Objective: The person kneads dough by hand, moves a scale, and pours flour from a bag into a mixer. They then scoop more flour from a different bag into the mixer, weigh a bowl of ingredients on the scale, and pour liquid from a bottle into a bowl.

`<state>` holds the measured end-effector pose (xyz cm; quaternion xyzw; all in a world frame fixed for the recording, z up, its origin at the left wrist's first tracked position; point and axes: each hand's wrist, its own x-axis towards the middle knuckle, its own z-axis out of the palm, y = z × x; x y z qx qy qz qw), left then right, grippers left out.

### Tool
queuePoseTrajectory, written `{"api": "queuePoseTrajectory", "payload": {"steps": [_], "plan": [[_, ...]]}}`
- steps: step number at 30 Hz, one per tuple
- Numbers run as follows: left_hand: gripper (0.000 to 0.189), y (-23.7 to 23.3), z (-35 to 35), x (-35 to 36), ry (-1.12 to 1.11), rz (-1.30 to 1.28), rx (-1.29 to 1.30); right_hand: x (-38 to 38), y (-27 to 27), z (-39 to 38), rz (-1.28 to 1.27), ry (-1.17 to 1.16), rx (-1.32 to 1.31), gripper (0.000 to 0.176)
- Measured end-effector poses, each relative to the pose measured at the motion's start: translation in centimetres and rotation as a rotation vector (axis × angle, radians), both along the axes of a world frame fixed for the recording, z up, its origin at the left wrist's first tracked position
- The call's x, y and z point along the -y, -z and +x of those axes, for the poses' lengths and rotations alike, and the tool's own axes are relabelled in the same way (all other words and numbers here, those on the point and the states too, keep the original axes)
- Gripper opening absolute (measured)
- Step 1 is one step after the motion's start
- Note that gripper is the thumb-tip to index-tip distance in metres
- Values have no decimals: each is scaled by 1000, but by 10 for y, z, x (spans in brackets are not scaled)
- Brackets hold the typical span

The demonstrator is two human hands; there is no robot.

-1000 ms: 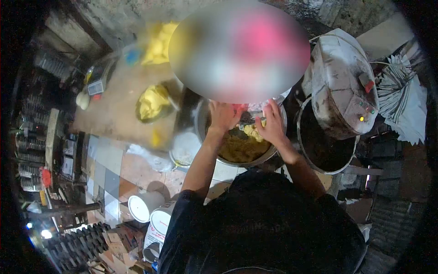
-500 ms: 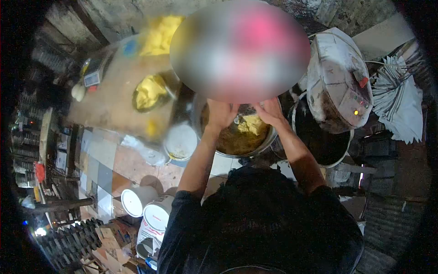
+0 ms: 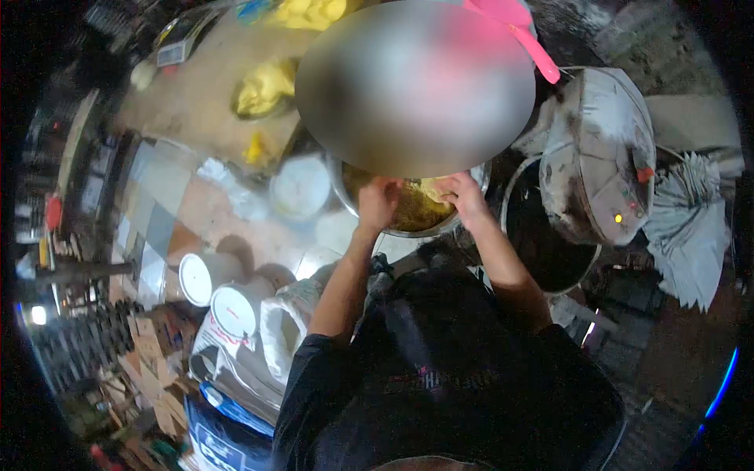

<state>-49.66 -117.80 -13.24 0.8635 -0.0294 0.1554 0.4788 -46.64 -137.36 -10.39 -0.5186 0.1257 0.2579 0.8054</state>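
A wide metal basin in front of me holds a yellow-brown layer and a pale yellow dough-like lump. Over the basin's left side is my left hand, its fingers curled together; whatever they may hold cannot be made out. My right hand has its fingers bent onto the lump's right side. A blurred oval hides the far part of the basin and whatever lies beyond the fingertips.
Left of the basin, a yellow mass fills a bowl on a brown surface. A round white lid lies nearby. White buckets stand lower left. At right are a dark tub, a wrapped white container and a pink handle.
My view has shifted, showing more sacks at lower left and the pink handle at the top. Less of the yellow lump shows now, and my right fingers have come onto it.
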Motion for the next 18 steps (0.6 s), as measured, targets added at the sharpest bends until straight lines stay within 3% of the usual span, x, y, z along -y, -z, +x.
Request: {"api": "queuePoseTrajectory", "payload": {"steps": [1,2,4,5,6,8,10,11,12,13,14,16,17,18], "plan": [[13,11,-4,4,-41,-105,-259,-2,19,-1,-161,-88,77,53],[13,18,-6,12,-79,-108,-263,-4,32,-4,-319,-179,160,40],[23,21,-5,31,-173,-1162,-753,-11,43,-14,-729,-353,586,27],[35,19,-10,40,-84,-1274,-768,-9,50,-12,-867,-402,745,30],[35,34,-15,52,-135,-1293,-734,-5,67,-7,-964,-380,843,27],[34,73,-24,67,-302,-755,-508,10,117,9,-733,-318,759,22],[36,68,-46,74,-362,-503,-315,29,138,26,-884,-445,722,23],[34,51,-60,74,-367,-436,-408,35,142,31,-1013,-428,1160,15],[33,35,-77,73,-379,-382,-506,37,150,28,-996,-299,1010,35],[32,32,-92,74,-438,-373,-491,46,180,41,-801,-418,942,57],[31,31,-111,76,-501,-369,-481,60,235,60,-497,-488,469,52],[29,28,-150,79,-645,-326,-484,58,238,75,-785,-789,663,33],[30,30,-166,82,-715,-304,-423,48,219,77,-990,-873,593,27],[31,31,-186,88,-776,-281,-369,43,191,66,-827,-821,318,24]]}}
